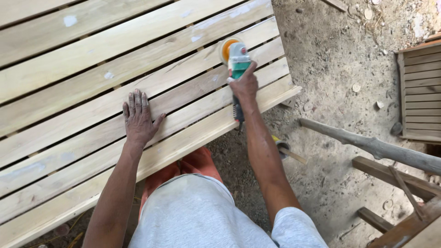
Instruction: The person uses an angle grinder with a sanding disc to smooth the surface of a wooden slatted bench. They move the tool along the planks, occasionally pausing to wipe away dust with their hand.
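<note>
Closest to me I see my grey shirt (197, 216) and orange trousers (193, 165), and I stand against the front edge of the slatted wooden panel (92, 69). My left hand (138, 120) lies open and flat on one slat, fingers together and pointing away from me, and it presses the panel down. My right hand (245, 86) is closed around the body of the green and white sander (237, 64), and the black handle end comes out below my wrist. The orange disc (226, 49) of the sander touches a slat near the right end of the panel, further from me than my left hand. To do this step well, I think I must keep the disc flat on the wood, move it along the grain, and not stay long in one place, because it can dig a hollow. My flat hand should remain well apart from the disc. Beyond the panel, on the right, is dusty ground (330, 59) with a rough branch (367, 144), some wooden beams (395, 174) and another slatted piece (420, 92).
</note>
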